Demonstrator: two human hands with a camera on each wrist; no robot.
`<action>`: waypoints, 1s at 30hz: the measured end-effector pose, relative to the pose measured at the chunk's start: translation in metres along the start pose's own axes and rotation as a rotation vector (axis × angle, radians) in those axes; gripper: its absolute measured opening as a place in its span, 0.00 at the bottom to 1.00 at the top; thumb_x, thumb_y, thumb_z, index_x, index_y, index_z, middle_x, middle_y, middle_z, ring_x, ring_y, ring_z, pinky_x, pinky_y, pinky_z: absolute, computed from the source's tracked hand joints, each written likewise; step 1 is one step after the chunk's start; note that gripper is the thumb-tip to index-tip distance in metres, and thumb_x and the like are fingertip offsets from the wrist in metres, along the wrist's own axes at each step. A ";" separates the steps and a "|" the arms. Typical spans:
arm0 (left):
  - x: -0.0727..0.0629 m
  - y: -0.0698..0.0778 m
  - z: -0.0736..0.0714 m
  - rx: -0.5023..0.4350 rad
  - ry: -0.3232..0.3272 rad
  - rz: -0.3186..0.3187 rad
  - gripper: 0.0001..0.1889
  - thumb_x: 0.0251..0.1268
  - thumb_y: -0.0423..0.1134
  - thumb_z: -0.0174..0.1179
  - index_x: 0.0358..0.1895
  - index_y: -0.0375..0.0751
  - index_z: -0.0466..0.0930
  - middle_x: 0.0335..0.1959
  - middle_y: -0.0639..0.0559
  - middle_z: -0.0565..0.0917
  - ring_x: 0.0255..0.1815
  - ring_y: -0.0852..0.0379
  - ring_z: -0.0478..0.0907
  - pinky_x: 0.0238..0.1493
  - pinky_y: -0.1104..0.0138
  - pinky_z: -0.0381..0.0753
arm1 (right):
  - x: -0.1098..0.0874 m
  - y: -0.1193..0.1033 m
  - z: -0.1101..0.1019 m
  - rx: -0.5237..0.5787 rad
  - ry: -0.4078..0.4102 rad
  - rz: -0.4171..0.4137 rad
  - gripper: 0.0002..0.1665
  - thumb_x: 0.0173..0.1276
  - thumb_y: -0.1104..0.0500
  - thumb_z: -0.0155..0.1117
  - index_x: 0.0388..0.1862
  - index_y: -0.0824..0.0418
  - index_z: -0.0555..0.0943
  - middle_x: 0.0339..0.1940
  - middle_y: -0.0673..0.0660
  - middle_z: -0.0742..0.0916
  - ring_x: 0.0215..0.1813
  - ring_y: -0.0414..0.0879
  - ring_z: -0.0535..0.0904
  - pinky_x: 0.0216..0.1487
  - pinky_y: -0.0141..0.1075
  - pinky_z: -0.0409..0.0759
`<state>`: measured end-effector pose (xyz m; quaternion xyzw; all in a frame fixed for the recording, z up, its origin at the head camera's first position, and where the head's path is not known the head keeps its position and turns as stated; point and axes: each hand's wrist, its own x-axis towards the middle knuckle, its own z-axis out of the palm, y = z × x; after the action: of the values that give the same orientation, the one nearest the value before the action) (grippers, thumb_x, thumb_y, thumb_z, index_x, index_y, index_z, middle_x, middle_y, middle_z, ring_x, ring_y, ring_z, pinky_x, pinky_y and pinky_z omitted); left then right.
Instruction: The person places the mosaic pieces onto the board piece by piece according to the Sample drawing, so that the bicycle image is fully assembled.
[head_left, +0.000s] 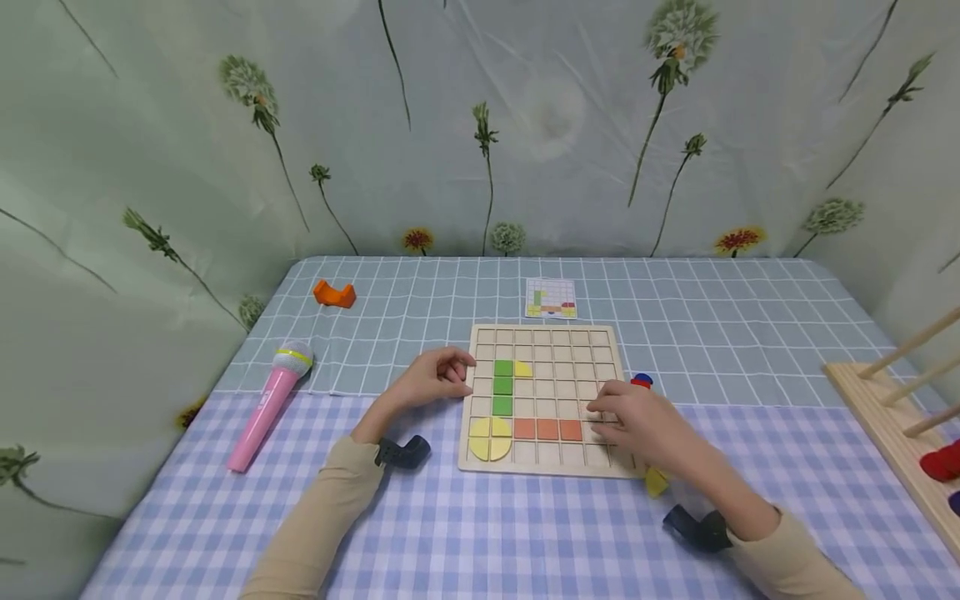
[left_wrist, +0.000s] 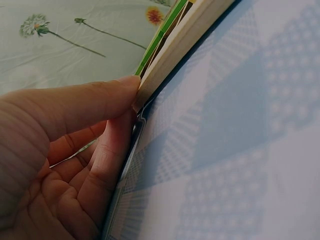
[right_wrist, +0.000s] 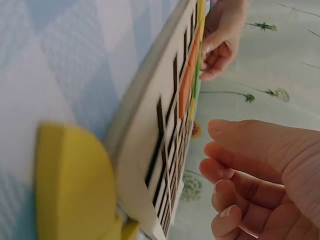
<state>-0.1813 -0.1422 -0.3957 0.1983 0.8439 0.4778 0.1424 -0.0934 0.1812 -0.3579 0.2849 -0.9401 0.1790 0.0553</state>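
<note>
A wooden grid board (head_left: 555,459) lies on the table. Set in it are three green squares (head_left: 502,386), a row of three orange-red squares (head_left: 547,429), a yellow quarter-circle (head_left: 522,369) and several yellow quarter-circles (head_left: 491,439) forming a full circle. At the board's left edge, my left hand (head_left: 431,377) has thumb and index finger pinching the rim, seen close in the left wrist view. Over the board's right part hovers my right hand (head_left: 641,421), fingers loosely bent, nothing visible between them in the right wrist view. Yellow pieces (right_wrist: 75,182) lie beside the board below that hand.
Behind the board lies a pattern card (head_left: 551,298). Blue and red pieces (head_left: 642,380) sit by its right edge, partly hidden. A pink toy microphone (head_left: 266,404) and an orange cradle-shaped block (head_left: 334,294) are at left. A wooden rack with pegs (head_left: 873,408) stands at right.
</note>
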 end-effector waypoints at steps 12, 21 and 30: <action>0.001 -0.002 0.000 0.011 -0.011 -0.010 0.22 0.50 0.30 0.67 0.52 0.32 0.75 0.33 0.46 0.76 0.29 0.64 0.73 0.32 0.76 0.75 | -0.012 0.014 -0.013 -0.036 0.023 0.081 0.11 0.53 0.62 0.70 0.37 0.61 0.86 0.32 0.52 0.85 0.31 0.41 0.77 0.30 0.32 0.76; -0.001 0.001 -0.010 0.017 0.002 -0.028 0.22 0.50 0.30 0.67 0.51 0.31 0.75 0.33 0.45 0.76 0.30 0.62 0.73 0.32 0.76 0.75 | -0.025 0.032 -0.017 -0.046 -0.028 0.230 0.13 0.54 0.63 0.68 0.40 0.62 0.86 0.27 0.49 0.83 0.26 0.39 0.69 0.27 0.28 0.67; 0.003 0.001 -0.002 0.016 -0.011 -0.020 0.22 0.51 0.31 0.67 0.51 0.31 0.75 0.34 0.45 0.76 0.30 0.63 0.73 0.32 0.77 0.74 | -0.033 0.047 -0.022 -0.013 -0.103 0.364 0.11 0.56 0.61 0.65 0.39 0.62 0.85 0.25 0.49 0.84 0.27 0.41 0.70 0.27 0.30 0.66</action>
<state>-0.1845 -0.1422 -0.3937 0.1937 0.8487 0.4687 0.1501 -0.0918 0.2428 -0.3583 0.1186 -0.9788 0.1651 -0.0244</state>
